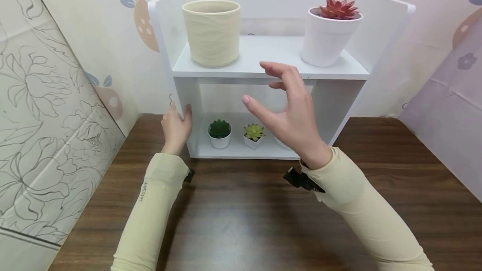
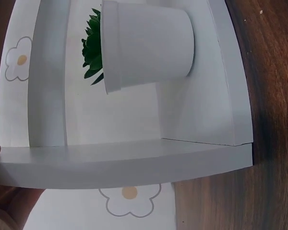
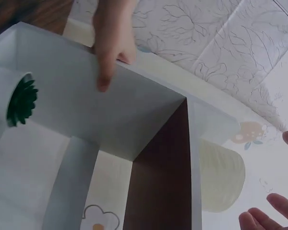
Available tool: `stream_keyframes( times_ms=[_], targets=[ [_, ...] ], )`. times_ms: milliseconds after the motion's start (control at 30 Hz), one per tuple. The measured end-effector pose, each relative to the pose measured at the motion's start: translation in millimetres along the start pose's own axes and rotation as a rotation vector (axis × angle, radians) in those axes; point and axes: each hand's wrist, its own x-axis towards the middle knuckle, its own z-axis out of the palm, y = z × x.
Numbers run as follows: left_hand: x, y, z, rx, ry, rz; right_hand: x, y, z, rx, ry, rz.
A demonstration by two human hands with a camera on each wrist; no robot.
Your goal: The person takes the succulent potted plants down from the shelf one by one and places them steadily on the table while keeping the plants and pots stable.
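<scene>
A white two-tier shelf stands on the table. My left hand grips its left side panel, thumb on the inner face, fingers outside. In front of the shelf's middle, my right hand is raised with fingers spread and nothing held. On the top tier sit a cream pot at left and a white pot with a red succulent at right. Below are a dark green succulent and a yellow-green succulent, both in small white pots. Another white pot is mostly hidden behind my right hand.
The dark wooden table extends in front of the shelf and to both sides. Behind stands a patterned wall with carrot prints. A white panel with line-drawn flowers borders the left side, and a pale lilac surface the right.
</scene>
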Motion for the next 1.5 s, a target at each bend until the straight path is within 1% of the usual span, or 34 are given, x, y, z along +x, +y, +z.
stream_keyframes(
  times_ms=[200, 300, 433, 667, 967, 1100, 1400, 1500],
  targets=[
    [-0.1, -0.7, 0.9, -0.003, -0.005, -0.006, 22, -3, 6, 0.069, 0.015, 0.095],
    [0.0, -1.4, 1.3, -0.003, -0.011, -0.011, 31, -3, 9, 0.100, 0.006, 0.140],
    [-0.2, -1.7, 0.6, -0.004, -0.017, -0.011, 42, -4, 13, 0.110, -0.011, 0.191],
    [-0.9, -1.4, 0.6, -0.008, -0.022, -0.018, 58, -5, 19, 0.181, -0.034, 0.283],
    [-0.5, 0.4, 0.5, -0.007, -0.003, -0.022, 76, -2, 28, 0.180, -0.050, 0.400],
    [-0.4, 0.0, 1.4, -0.008, 0.002, -0.023, 83, 0, 33, 0.175, -0.069, 0.420],
    [-1.3, 1.3, 3.7, -0.007, 0.013, -0.015, 93, 2, 43, 0.191, -0.076, 0.460],
    [-1.1, 2.3, 4.4, -0.001, 0.022, -0.007, 97, 2, 44, 0.183, -0.074, 0.460]
  ],
)
